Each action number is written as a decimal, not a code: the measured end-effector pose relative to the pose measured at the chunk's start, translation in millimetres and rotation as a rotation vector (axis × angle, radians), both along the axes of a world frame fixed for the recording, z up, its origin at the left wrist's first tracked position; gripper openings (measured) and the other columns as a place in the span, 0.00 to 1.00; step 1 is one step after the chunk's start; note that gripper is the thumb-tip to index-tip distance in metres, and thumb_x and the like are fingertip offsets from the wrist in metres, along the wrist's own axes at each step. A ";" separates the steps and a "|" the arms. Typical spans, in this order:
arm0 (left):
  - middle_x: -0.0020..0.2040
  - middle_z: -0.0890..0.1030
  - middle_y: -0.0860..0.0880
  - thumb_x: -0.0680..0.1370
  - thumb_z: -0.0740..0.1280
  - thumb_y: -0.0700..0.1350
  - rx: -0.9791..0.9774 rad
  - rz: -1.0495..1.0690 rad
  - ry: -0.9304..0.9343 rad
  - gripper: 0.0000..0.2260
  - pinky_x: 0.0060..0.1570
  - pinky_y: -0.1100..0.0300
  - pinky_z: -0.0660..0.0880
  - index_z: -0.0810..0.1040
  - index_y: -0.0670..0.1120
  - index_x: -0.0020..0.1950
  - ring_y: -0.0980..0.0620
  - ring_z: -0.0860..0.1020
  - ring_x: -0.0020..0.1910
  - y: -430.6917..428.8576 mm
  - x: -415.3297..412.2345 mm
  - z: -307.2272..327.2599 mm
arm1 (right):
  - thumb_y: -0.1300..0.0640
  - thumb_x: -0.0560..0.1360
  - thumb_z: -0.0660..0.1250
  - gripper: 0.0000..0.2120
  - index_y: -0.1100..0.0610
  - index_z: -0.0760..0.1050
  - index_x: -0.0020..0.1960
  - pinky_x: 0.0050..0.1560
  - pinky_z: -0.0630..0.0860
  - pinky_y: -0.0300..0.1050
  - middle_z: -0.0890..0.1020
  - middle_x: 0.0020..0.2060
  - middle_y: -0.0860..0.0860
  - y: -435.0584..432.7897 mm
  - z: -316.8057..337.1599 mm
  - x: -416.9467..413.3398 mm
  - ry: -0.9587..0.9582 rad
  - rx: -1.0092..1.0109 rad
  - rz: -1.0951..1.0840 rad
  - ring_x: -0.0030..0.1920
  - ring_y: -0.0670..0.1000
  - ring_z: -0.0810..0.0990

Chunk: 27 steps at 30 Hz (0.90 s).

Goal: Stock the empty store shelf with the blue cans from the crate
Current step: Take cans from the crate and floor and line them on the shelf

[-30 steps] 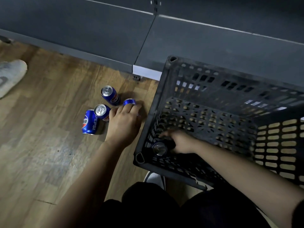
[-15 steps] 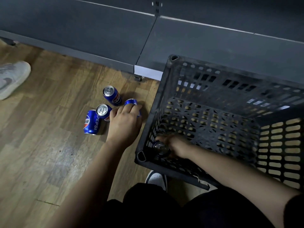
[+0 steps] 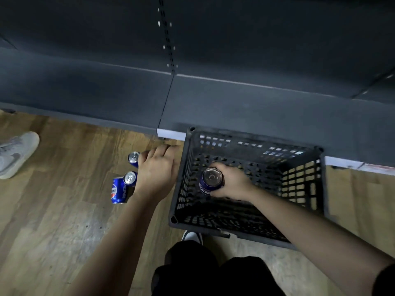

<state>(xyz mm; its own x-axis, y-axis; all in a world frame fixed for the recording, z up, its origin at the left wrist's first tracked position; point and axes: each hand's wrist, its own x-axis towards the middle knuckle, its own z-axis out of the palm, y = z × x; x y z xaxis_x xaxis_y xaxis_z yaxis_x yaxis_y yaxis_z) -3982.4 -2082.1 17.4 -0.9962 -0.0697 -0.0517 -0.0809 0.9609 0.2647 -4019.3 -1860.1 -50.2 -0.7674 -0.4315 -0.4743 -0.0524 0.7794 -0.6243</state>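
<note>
Risen in the crate (image 3: 320, 189), right hand (image 3: 234, 183) grips a can (image 3: 210, 181); left hand (image 3: 157, 170), on wood floor (image 3: 53, 221), unclear.

Beside the black perforated plastic crate (image 3: 213, 226), glossy blue metal cans (image 3: 118, 190) are being shown on worn wood-grain flooring (image 3: 53, 221); behind the crate, matt dark grey metal shelving (image 3: 256, 107) is being seen.

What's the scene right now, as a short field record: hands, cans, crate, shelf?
right hand: grips a blue can in the crate opening
floor: far upright can, near upright can, lying can
left hand: down beside those cans; grip hidden
shelf: no cans visible
</note>
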 end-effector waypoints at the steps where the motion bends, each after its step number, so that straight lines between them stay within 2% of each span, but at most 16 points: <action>1: 0.55 0.78 0.46 0.76 0.53 0.47 0.002 -0.013 0.008 0.17 0.56 0.47 0.65 0.75 0.46 0.59 0.42 0.76 0.52 3.4 -3.6 22.3 | 0.48 0.62 0.80 0.36 0.46 0.70 0.66 0.52 0.73 0.42 0.81 0.56 0.47 2.7 23.8 -3.0 0.010 -0.002 -0.013 0.56 0.50 0.79; 6: 0.58 0.78 0.48 0.74 0.52 0.49 0.015 -0.087 0.083 0.21 0.57 0.50 0.63 0.76 0.48 0.62 0.44 0.76 0.55 15.9 -22.2 139.8 | 0.47 0.61 0.80 0.35 0.49 0.72 0.65 0.56 0.74 0.43 0.82 0.56 0.47 18.0 145.1 -18.0 0.054 -0.035 -0.065 0.56 0.49 0.80; 11: 0.58 0.78 0.48 0.77 0.61 0.45 -0.022 -0.128 0.164 0.15 0.58 0.50 0.63 0.75 0.47 0.63 0.44 0.76 0.55 21.0 -42.4 255.9 | 0.37 0.54 0.74 0.37 0.47 0.72 0.60 0.53 0.76 0.44 0.83 0.50 0.45 28.7 264.3 -31.6 0.102 -0.090 -0.128 0.51 0.47 0.81; 15: 0.58 0.79 0.48 0.77 0.64 0.44 -0.016 -0.139 0.213 0.14 0.59 0.47 0.65 0.75 0.47 0.63 0.44 0.77 0.55 28.6 -54.0 337.8 | 0.48 0.59 0.80 0.31 0.48 0.73 0.59 0.54 0.76 0.44 0.82 0.49 0.45 31.9 352.0 -41.3 0.151 -0.134 -0.163 0.50 0.47 0.80; 16: 0.58 0.78 0.48 0.78 0.63 0.44 -0.013 -0.139 0.214 0.15 0.60 0.47 0.65 0.75 0.48 0.64 0.45 0.76 0.56 31.2 -56.2 356.4 | 0.48 0.59 0.80 0.31 0.48 0.73 0.59 0.54 0.76 0.44 0.82 0.49 0.44 32.3 372.3 -43.3 0.165 -0.140 -0.169 0.50 0.47 0.81; 20: 0.59 0.79 0.49 0.78 0.62 0.45 -0.023 -0.161 0.278 0.14 0.61 0.47 0.65 0.75 0.48 0.63 0.45 0.76 0.57 38.6 -63.9 419.7 | 0.39 0.55 0.73 0.33 0.46 0.72 0.57 0.53 0.77 0.45 0.82 0.48 0.43 32.3 440.1 -52.4 0.246 -0.156 -0.187 0.48 0.45 0.81; 23: 0.59 0.78 0.49 0.78 0.61 0.46 -0.029 -0.187 0.328 0.14 0.61 0.48 0.64 0.75 0.48 0.63 0.46 0.76 0.58 41.3 -71.9 459.2 | 0.43 0.58 0.77 0.29 0.45 0.73 0.56 0.52 0.77 0.45 0.82 0.48 0.43 33.1 483.2 -58.5 0.290 -0.171 -0.203 0.48 0.45 0.80; 27: 0.61 0.77 0.49 0.78 0.62 0.46 -0.035 -0.211 0.376 0.15 0.62 0.50 0.61 0.74 0.48 0.65 0.47 0.74 0.60 41.1 -81.7 503.8 | 0.42 0.58 0.77 0.29 0.45 0.73 0.56 0.55 0.78 0.49 0.82 0.49 0.43 37.4 529.3 -66.5 0.345 -0.242 -0.251 0.49 0.46 0.81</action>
